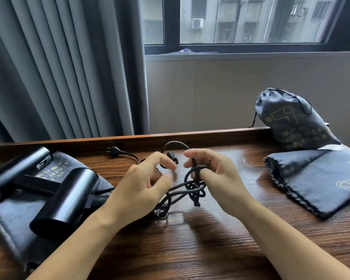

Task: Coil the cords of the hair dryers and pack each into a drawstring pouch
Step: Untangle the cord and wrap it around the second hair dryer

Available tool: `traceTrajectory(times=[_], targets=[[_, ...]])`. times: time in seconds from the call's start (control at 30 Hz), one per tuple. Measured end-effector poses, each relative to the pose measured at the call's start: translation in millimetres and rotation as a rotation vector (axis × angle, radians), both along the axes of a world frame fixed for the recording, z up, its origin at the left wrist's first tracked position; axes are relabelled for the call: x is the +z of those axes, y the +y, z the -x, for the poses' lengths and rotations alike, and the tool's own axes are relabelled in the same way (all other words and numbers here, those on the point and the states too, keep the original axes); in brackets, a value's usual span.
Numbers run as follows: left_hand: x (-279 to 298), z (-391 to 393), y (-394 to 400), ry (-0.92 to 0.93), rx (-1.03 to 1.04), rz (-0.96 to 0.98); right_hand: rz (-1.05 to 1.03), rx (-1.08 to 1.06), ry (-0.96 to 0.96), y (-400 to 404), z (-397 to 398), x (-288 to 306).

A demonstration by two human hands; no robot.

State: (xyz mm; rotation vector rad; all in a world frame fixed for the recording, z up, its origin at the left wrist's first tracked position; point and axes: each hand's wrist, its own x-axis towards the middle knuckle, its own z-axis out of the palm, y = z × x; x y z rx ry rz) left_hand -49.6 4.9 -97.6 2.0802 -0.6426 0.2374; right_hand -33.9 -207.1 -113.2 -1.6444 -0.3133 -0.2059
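The tangled black cord lay mid-surface, its knotted loops running left to right between both hands, the plug pointing left near the far raised edge. The right hand was clenched on an upright cord loop; the left hand hovered half-curled, fingers blurred, and I cannot tell whether it held anything. Two hair dryers lay left on a flat pouch, barrels angled near-left. Right: a filled pouch and an empty pouch. The wooden surface was open nearside.
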Motion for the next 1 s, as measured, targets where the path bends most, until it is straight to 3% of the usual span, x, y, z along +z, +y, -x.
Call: traceTrajectory(times=[0.1, 0.27, 0.47, 0.6, 0.73, 0.87, 1.0], targets=[[-0.9, -0.4, -2.7, -0.07, 0.022, -0.055, -0.09, -0.054, 0.002, -0.9, -1.8, 0.5], [1.3, -0.6, 1.3, -0.02, -0.068, -0.251, -0.134, -0.047, -0.013, -1.6, -1.0, 2.1], [-14.6, -2.5, -10.3, -0.209, 0.074, -0.28, -0.043, 0.112, -0.029, 2.8, 5.0, 2.3], [-22.3, -1.9, -16.9, -0.178, 0.09, -0.21, 0.002, 0.173, -0.044, 2.4, 6.0, 0.7], [-24.3, -0.7, -21.8, -0.261, 0.141, -0.185, -0.103, 0.138, -0.063, 6.0, 5.5, 0.4], [-25.4, 0.0, -26.4, -0.342, 0.212, -0.2, 0.023, 0.053, -0.17, 10.7, 4.8, -0.6], [-21.6, 0.5, -24.4, -0.514, 0.303, -0.345, 0.061, 0.051, -0.159, 10.1, 4.7, -4.1]])
